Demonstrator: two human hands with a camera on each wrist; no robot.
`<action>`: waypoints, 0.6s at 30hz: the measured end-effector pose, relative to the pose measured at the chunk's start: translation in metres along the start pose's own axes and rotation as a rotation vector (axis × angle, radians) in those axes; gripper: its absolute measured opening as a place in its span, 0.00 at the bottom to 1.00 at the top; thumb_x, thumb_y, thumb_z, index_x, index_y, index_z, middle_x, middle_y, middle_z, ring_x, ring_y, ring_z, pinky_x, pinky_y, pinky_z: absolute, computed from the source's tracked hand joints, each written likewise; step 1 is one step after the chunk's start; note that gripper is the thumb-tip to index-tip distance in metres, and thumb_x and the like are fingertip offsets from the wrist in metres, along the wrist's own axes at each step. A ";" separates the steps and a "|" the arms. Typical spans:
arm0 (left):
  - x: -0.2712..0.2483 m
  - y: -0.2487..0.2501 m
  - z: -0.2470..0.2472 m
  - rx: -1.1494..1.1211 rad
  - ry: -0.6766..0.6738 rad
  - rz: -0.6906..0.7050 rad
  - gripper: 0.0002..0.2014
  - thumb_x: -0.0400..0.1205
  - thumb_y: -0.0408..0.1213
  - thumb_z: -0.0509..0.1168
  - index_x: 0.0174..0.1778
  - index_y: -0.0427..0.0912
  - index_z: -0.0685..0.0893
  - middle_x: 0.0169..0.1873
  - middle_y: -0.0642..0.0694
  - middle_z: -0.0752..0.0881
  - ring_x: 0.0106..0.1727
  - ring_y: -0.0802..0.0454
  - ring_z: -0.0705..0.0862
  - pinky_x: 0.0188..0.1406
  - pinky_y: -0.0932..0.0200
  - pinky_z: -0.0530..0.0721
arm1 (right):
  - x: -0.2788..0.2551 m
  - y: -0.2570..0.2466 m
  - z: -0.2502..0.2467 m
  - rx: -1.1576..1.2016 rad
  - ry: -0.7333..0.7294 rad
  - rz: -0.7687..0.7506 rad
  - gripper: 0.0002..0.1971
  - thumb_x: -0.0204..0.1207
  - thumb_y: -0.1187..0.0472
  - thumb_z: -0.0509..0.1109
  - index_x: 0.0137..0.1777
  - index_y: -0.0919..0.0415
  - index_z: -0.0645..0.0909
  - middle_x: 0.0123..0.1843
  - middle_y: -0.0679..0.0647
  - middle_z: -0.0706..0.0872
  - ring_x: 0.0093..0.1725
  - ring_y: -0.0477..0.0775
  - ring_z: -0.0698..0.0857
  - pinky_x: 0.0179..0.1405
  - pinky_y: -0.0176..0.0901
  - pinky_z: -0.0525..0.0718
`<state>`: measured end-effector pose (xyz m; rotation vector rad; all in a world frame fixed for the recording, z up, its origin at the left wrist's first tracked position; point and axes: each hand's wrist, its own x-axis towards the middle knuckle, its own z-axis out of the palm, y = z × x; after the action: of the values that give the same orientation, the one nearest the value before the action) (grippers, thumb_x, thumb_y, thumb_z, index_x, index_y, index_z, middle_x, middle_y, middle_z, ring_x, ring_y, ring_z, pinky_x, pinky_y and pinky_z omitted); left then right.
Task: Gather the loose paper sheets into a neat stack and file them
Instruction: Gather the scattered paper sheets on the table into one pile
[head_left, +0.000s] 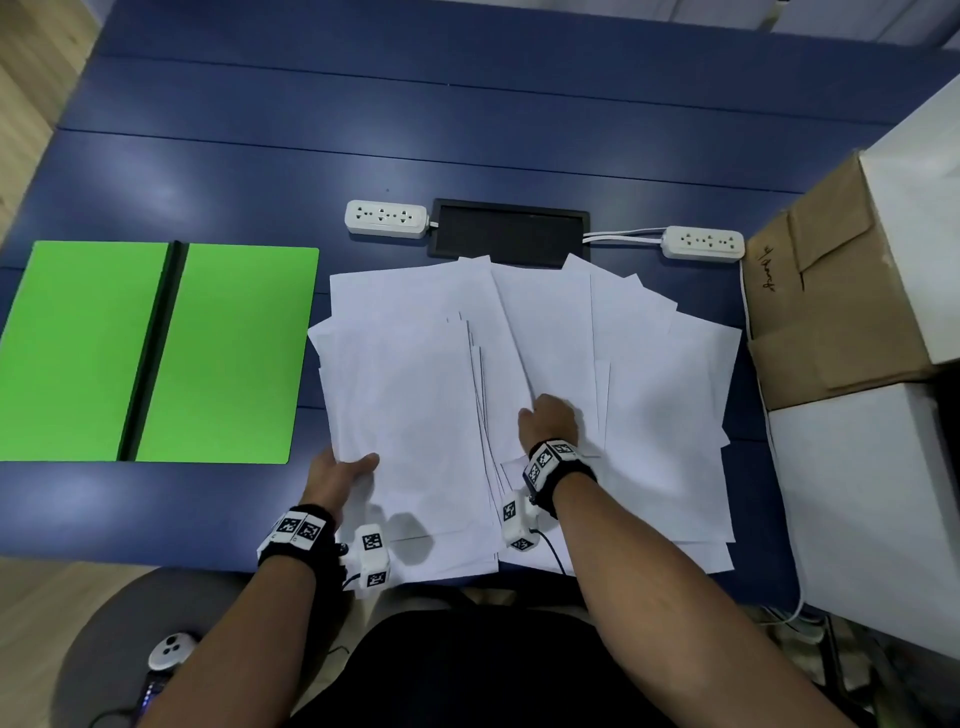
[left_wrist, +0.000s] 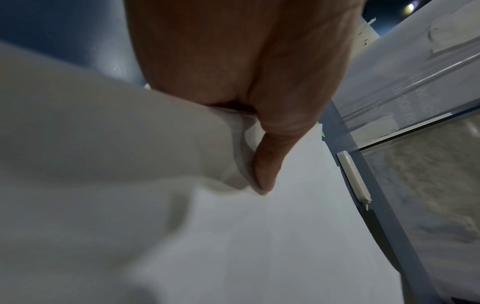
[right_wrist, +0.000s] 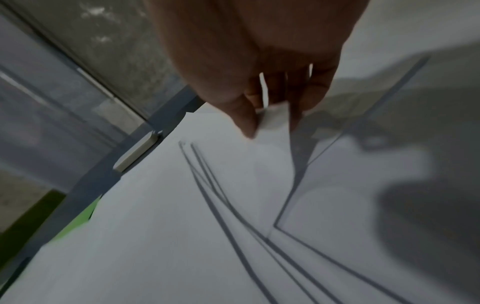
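Note:
Loose white paper sheets (head_left: 665, 395) lie fanned over the middle of the blue table (head_left: 467, 130), overlapping one another. An open green folder (head_left: 234, 353) with a black spine lies flat to their left. My left hand (head_left: 358, 465) grips the near-left edge of a partly gathered pile (head_left: 415, 395), thumb on top, fingers underneath. The left wrist view shows the thumb (left_wrist: 262, 164) pressing on the paper (left_wrist: 259, 246), which bulges up beside it. My right hand (head_left: 540, 410) is curled over the middle of the spread. In the right wrist view its fingers (right_wrist: 246, 121) pinch the edge of a sheet (right_wrist: 275, 121).
Two white power strips (head_left: 385, 218) (head_left: 704, 241) flank a black cable hatch (head_left: 509, 234) just beyond the sheets. A cardboard box (head_left: 831, 291) and white boxes (head_left: 872, 493) crowd the table's right side. A white controller (head_left: 171, 649) rests on a grey stool below the table edge.

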<state>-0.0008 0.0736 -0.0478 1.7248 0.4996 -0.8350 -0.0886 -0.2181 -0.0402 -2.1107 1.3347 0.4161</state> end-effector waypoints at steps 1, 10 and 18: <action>0.000 0.001 0.001 -0.003 0.007 0.005 0.19 0.79 0.25 0.74 0.65 0.37 0.86 0.56 0.34 0.92 0.57 0.33 0.90 0.63 0.37 0.87 | 0.002 0.004 -0.005 -0.033 0.044 0.078 0.15 0.80 0.58 0.64 0.60 0.66 0.84 0.62 0.63 0.85 0.62 0.64 0.85 0.53 0.47 0.82; -0.007 0.002 0.006 -0.019 0.017 0.036 0.14 0.80 0.22 0.71 0.62 0.36 0.86 0.56 0.29 0.90 0.51 0.36 0.88 0.58 0.43 0.86 | 0.020 0.043 -0.022 0.056 0.244 0.207 0.22 0.68 0.62 0.70 0.63 0.61 0.74 0.73 0.63 0.71 0.66 0.68 0.76 0.67 0.64 0.75; -0.008 0.002 0.010 0.002 0.052 0.054 0.16 0.80 0.21 0.72 0.64 0.31 0.85 0.56 0.31 0.90 0.52 0.37 0.87 0.57 0.45 0.84 | 0.021 0.031 -0.037 0.222 0.143 0.127 0.32 0.73 0.51 0.78 0.70 0.61 0.67 0.62 0.62 0.87 0.61 0.67 0.87 0.65 0.59 0.80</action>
<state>-0.0073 0.0645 -0.0424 1.7586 0.4850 -0.7537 -0.1094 -0.2661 -0.0334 -1.9085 1.5268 0.1612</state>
